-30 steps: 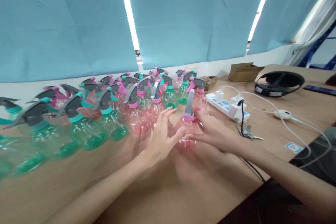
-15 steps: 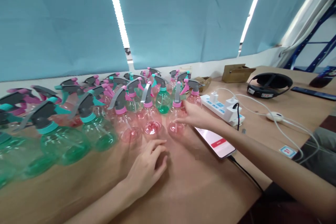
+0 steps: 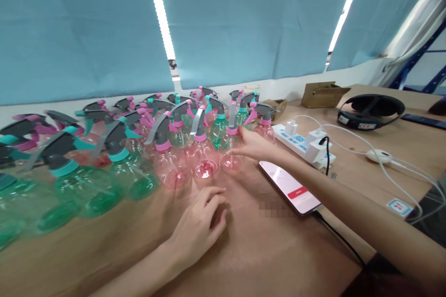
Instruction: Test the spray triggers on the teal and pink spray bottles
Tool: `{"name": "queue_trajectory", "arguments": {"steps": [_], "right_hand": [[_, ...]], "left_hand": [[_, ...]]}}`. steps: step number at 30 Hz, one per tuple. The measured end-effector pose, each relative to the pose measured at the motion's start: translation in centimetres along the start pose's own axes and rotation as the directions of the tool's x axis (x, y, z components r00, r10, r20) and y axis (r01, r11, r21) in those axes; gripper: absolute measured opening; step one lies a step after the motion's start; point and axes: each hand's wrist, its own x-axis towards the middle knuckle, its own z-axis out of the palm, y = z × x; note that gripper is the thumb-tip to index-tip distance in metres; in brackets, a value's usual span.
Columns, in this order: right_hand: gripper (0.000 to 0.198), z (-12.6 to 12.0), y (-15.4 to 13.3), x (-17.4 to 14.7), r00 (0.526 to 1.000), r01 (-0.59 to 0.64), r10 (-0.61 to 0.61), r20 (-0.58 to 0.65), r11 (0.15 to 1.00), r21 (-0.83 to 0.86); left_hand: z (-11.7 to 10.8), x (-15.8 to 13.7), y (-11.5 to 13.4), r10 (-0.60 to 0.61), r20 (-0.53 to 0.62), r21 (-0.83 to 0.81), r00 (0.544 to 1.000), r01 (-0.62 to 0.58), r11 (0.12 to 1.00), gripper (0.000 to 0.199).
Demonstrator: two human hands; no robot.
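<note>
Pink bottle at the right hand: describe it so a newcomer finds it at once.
On the wooden table, bottles crowd the left. At that crowd's right front edge, just left of the phone, stands the pink bottle. It alone has the right hand against it.

The pink bottle is stood upright on the table at the right end of the front row of spray bottles. Its body is of clear pink plastic, round and bulbous. A pink collar and a grey trigger head are fitted on top. A dip tube is seen inside. It is placed just beside another pink bottle of like form.
</note>
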Motion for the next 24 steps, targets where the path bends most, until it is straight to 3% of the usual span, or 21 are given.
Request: {"name": "queue_trajectory", "arguments": {"steps": [6,12,14,18,21,24], "right_hand": [[0.074,-1.1,0.5,-2.1,1.000,0.002,-0.003,0.005,0.999,0.035],[0.035,-4.4,4.2,-4.5,0.997,-0.074,0.068,0.036,0.976,0.203],[0.032,-5.1,5.4,-4.5,0.988,-0.115,0.131,-0.076,0.975,0.190],[0.046,-4.8,7.4,-3.3,0.872,-0.265,0.273,-0.406,0.961,0.075],[0.070,-3.8,8.4,-1.8,0.885,-0.231,0.256,-0.388,0.967,0.111],[0.078,-2.8,8.9,-0.5,0.921,-0.136,0.185,-0.343,0.977,0.161]], "left_hand": [[0.1,0.0,-0.1,-0.008,0.010,-0.002,1.000,0.009,1.000,0.017],[0.2,0.0,-0.4,-0.025,0.023,0.005,0.999,0.025,1.000,0.016],[0.2,0.0,-0.5,-0.034,0.040,0.005,0.999,0.034,0.999,0.016],[0.1,0.2,-0.5,-0.055,0.045,0.018,0.997,0.054,0.998,0.015],[0.0,0.2,-0.4,-0.050,0.027,0.029,0.998,0.049,0.998,0.015],[-0.1,0.1,-0.4,-0.040,0.013,0.037,0.999,0.040,0.999,0.014]]}}
